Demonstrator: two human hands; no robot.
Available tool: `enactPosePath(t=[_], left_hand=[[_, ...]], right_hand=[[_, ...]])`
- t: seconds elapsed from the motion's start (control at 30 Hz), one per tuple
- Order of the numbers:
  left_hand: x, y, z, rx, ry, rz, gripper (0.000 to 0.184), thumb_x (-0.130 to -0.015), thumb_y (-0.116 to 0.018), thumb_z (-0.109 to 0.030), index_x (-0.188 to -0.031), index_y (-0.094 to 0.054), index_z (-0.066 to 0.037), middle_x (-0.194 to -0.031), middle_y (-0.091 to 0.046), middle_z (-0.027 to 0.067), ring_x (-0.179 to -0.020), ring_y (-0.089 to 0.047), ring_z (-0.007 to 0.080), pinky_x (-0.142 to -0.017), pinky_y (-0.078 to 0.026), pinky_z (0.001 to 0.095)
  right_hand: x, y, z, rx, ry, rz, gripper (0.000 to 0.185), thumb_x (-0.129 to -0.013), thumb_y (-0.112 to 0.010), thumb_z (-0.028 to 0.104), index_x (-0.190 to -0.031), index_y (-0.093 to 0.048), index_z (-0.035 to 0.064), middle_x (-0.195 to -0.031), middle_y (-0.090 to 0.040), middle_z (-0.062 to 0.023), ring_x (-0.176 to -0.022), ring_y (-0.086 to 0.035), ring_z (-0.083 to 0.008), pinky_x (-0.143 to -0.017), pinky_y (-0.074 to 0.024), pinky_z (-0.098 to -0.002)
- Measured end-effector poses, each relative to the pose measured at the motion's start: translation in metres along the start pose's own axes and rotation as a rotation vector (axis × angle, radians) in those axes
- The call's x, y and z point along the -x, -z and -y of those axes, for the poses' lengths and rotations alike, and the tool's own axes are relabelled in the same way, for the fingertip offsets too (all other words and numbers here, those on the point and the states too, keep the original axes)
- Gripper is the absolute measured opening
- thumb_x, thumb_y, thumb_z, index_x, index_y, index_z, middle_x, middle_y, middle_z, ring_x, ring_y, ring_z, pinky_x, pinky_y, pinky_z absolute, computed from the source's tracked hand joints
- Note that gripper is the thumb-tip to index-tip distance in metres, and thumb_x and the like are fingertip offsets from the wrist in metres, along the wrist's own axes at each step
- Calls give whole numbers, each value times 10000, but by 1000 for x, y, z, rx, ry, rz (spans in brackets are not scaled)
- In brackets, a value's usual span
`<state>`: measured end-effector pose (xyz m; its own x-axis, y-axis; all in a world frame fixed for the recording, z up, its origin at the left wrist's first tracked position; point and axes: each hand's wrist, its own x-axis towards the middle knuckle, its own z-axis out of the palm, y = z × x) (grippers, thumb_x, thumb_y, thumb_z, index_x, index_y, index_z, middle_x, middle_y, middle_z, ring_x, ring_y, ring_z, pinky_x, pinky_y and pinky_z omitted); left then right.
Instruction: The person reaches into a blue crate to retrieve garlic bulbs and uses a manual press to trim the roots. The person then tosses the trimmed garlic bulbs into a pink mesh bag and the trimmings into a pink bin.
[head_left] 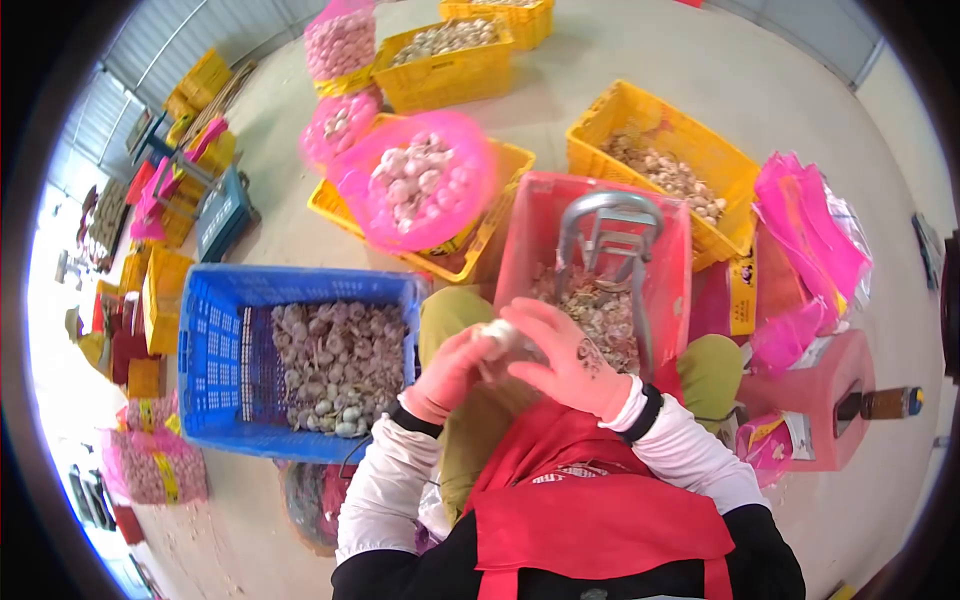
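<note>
A whitish garlic bulb [493, 334] is between my two pink-gloved hands, above my lap. My left hand [450, 375] is closed around it from the left. My right hand [570, 358] curls over from the right, fingertips against the bulb and thumb below; a greyish blur between its fingers cannot be made out. Just beyond is a red crate [677, 270] holding loose garlic skins and scraps [600, 320], with a grey metal frame [612, 205] standing in it. To the left, a blue crate [215, 350] contains many garlic bulbs [340, 360].
A pink mesh bag of garlic [425, 185] sits on a yellow crate [515, 165] ahead. Another yellow crate [650, 110] with garlic stands to its right. Pink packaging [800, 230] and a red box-like stool [850, 370] are at right. Filled mesh bags [155, 470] stand far left.
</note>
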<state>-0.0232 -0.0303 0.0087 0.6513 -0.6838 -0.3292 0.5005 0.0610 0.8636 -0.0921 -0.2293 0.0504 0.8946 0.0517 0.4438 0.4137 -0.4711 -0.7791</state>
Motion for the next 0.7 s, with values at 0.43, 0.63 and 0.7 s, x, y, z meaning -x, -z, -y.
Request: enactPosePath(t=[0.43, 0.63, 0.7], left_hand=[[-23, -81, 29, 375, -82, 59, 433, -920, -598, -201, -1285, -468, -6, -1067, -619, 82, -938, -615, 182, -826, -492, 304], [-40, -80, 46, 76, 48, -194, 212, -916, -616, -220, -978, -624, -18, -920, -627, 39, -704, -598, 132, -636, -478, 260], [-42, -83, 48, -377, -77, -205, 195, -911, -629, -216, -955, -631, -26, -815, -596, -4, -673, -540, 75, -602, -440, 218]], right_hand=[[60, 18, -30, -138, -234, -26, 399, -744, -732, 91, -1090, -539, 43, -1056, -578, -125, -978, -580, -271, -820, -484, -354], [58, 29, -6, 92, -217, -247, 388, -762, -704, 107, -1120, -557, 68, -1042, -583, -148, -965, -575, -338, -826, -474, -399], [52, 36, -9, 96, -249, -179, 357, -785, -685, 104, -1120, -567, 67, -1015, -593, -144, -924, -593, -325, -793, -485, -387]])
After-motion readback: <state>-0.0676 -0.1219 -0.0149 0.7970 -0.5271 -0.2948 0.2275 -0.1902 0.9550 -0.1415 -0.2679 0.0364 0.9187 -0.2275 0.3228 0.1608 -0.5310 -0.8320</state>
